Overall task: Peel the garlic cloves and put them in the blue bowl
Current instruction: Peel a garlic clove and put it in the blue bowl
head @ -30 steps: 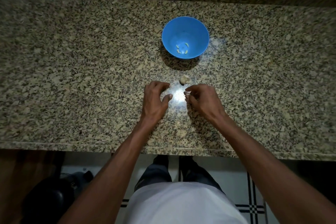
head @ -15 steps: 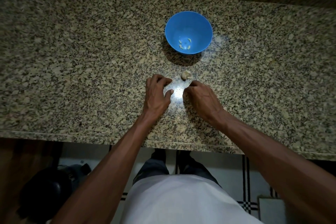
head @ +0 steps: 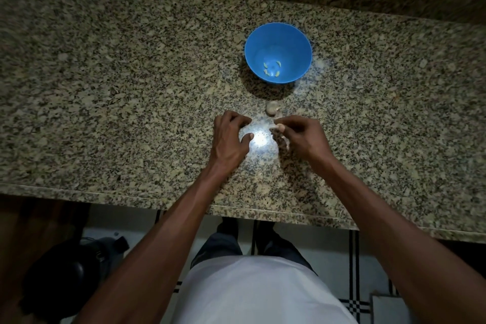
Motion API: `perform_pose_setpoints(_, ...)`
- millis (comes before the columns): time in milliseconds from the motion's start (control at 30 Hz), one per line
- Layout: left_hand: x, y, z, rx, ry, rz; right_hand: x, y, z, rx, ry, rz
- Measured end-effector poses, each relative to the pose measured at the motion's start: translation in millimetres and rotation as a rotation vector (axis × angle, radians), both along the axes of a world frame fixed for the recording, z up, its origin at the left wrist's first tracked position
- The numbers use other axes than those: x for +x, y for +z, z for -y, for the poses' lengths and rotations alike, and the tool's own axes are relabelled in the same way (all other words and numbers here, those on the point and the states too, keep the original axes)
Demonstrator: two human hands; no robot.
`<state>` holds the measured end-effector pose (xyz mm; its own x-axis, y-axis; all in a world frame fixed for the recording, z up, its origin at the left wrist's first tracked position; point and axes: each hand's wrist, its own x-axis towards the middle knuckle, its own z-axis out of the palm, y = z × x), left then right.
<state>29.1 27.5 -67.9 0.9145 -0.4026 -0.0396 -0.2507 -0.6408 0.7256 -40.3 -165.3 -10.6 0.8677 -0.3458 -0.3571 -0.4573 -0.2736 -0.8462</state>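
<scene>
Beyond the pinch, well apart from both hands: blue bowl [head: 278, 52] upright on the granite counter [head: 105, 87], several peeled cloves [head: 272, 70] lying at its bottom. Between bowl and fingers, just past the right hand [head: 302, 137]: garlic head [head: 271, 108] resting on the stone. Right hand's thumb and fingers pinching a small clove [head: 278, 127], papery skin blurred beneath. Left hand [head: 228, 137] alongside, fingers curled with tips on the counter; cannot tell whether anything is held. Bright light spot [head: 259, 139] between the hands.
</scene>
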Motion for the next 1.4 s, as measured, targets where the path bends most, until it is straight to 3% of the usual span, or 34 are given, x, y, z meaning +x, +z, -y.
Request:
perform_pose_setpoints(133,2,-4,2,-0.003,0.003,-0.02,-4,-2,7,0.007,-0.032,0.006)
perform_pose_setpoints(333,2,-5,3,-0.013,0.012,-0.012,-6,-8,-3,-0.496,0.229,0.09)
perform_pose_setpoints(433,1,-5,3,-0.016,0.018,-0.012,-7,-14,-6,-0.619,0.309,0.117)
perform_pose_setpoints(800,4,-4,6,-0.007,0.029,0.001,4,-11,-9,-0.736,0.411,0.087)
perform_pose_setpoints(1400,1,2,6,0.021,0.027,-0.028,2,-15,-4,-0.655,0.4,0.096)
